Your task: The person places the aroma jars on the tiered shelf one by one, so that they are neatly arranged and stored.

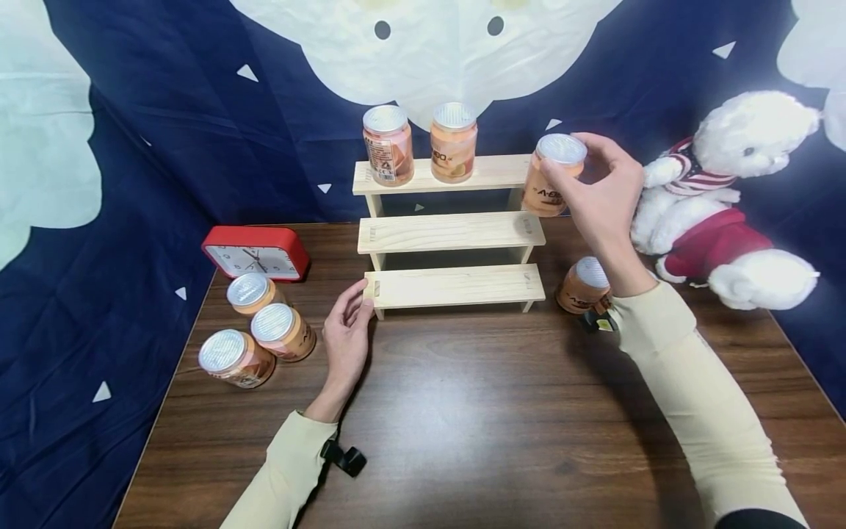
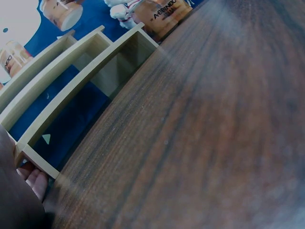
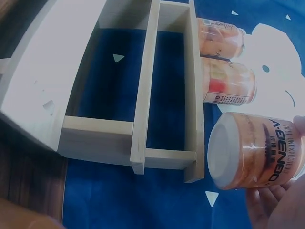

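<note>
My right hand (image 1: 611, 191) grips a jar (image 1: 545, 198) with orange contents and a silvery lid, thumb on one side and fingers on the other. In the right wrist view the base of this held jar (image 3: 252, 150) is close to the top board's right end. The three-tier wooden shelf (image 1: 456, 286) stands on the table, with two similar jars (image 1: 390, 154) upright on its top tier, left and middle. At the left end of the lowest tier, my left hand (image 1: 346, 334) holds the board; its fingers (image 2: 35, 181) curl round the end in the left wrist view.
Three more jars (image 1: 284, 334) stand on the dark wooden table (image 1: 449, 411) at left, by a red clock (image 1: 287, 242). Another jar (image 1: 578, 290) is right of the shelf, partly behind the right wrist. A white plush toy (image 1: 714, 220) sits at far right before a blue cloth (image 1: 198, 132).
</note>
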The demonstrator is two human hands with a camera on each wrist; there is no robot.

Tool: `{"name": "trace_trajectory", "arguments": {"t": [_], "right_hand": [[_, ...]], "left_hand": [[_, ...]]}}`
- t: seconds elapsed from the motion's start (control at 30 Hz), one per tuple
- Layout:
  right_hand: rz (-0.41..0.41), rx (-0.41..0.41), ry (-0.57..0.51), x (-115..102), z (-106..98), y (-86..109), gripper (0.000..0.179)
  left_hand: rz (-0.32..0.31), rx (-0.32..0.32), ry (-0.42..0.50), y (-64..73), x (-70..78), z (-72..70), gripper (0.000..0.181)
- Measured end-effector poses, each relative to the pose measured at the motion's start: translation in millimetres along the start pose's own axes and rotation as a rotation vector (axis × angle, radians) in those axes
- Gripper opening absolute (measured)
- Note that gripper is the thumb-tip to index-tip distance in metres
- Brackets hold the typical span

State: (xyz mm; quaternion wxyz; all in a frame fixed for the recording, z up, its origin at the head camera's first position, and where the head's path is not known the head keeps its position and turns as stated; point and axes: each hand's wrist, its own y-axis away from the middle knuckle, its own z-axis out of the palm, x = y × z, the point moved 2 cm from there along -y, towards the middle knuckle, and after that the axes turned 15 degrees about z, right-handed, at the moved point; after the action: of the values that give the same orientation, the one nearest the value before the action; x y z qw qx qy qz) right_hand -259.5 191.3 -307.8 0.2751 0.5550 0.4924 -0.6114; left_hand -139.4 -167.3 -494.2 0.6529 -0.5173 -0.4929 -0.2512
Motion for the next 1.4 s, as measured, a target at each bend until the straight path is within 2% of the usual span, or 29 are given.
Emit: {"name": "trace_trajectory", "arguments": {"t": [0.17, 0.23, 0.37, 0.57, 0.73, 1.0, 1.23, 1.4], "right_hand": [[-0.012, 0.002, 0.036, -0.4, 6.9, -4.6, 0.045], [-0.01, 0.005, 0.047, -0.5, 9.9, -6.4, 0.046], [0.005, 0.008, 0.047, 0.5, 16.8, -10.7, 0.047], [0.02, -0.007, 0.079, 0.7, 24.3, -15.6, 0.048], [0.015, -0.038, 0.15, 0.2, 27.6, -20.4, 0.051], [0.066, -0.076, 0.138, -0.2, 39.8, -24.8, 0.056], [0.057, -0.036, 0.169, 0.9, 50.3, -30.0, 0.058], [0.047, -0.012, 0.143, 3.9, 53.9, -32.3, 0.057]], "left_hand": [[-0.014, 0.014, 0.018, -0.7, -26.7, -4.5, 0.032], [-0.017, 0.01, 0.008, -0.8, -27.2, -4.4, 0.033], [0.029, 0.011, 0.016, 0.5, -12.1, -2.3, 0.033], [0.0, -0.004, -0.023, -0.1, 4.6, 2.1, 0.034], [-0.004, -0.004, -0.02, -0.6, 6.2, 2.5, 0.034], [0.024, 0.01, -0.004, 0.3, 0.2, 0.0, 0.033], [-0.004, 0.006, -0.023, -0.1, 4.0, 1.0, 0.034], [-0.011, -0.008, -0.028, 0.0, 5.6, 1.8, 0.034]]}}
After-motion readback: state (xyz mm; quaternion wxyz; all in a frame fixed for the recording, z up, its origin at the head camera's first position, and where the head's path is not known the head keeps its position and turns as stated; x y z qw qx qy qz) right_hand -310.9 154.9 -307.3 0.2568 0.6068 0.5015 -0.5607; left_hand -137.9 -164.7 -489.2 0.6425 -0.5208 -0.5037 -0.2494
